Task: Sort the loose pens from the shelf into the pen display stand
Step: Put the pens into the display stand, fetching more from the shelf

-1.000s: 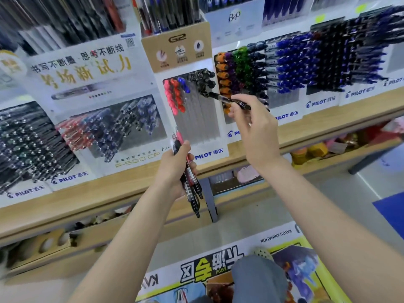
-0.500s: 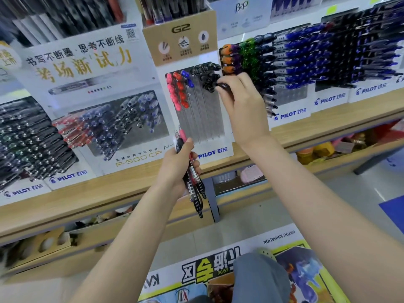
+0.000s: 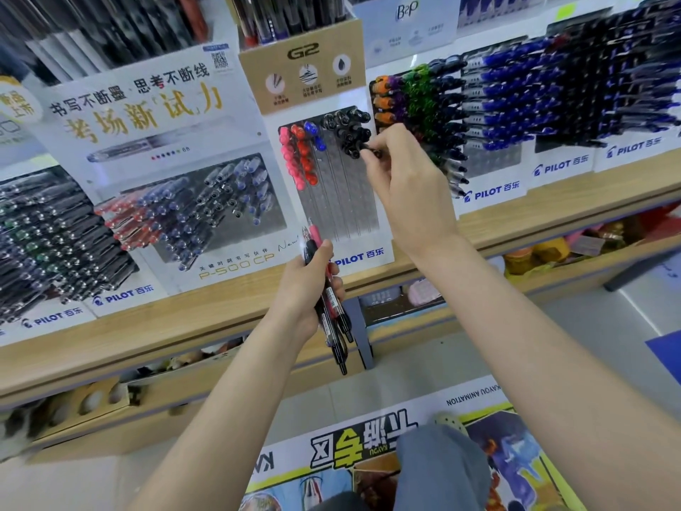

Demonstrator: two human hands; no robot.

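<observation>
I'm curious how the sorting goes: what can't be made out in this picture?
Head view, black pen: mostly covered by the right hand; seated in the G2 stand or not, unclear.
Head view, pen bundle: left hand and overlap hide the count.
Head view, small print on the G2 card: blurred.

**Other Things Around the Shop**

A big white sign [image 3: 140,105] with yellow writing stood on the left. Just below it sat a rack of red, blue and black pens [image 3: 191,208]. At the far left was a rack of dark pens [image 3: 48,237]. On the right, orange, purple and green pens [image 3: 412,101] stuck out beside rows of blue pens [image 3: 516,101]. A bright picture [image 3: 368,437] lay on the floor, and a blue mat [image 3: 667,359] showed at the right edge.
</observation>
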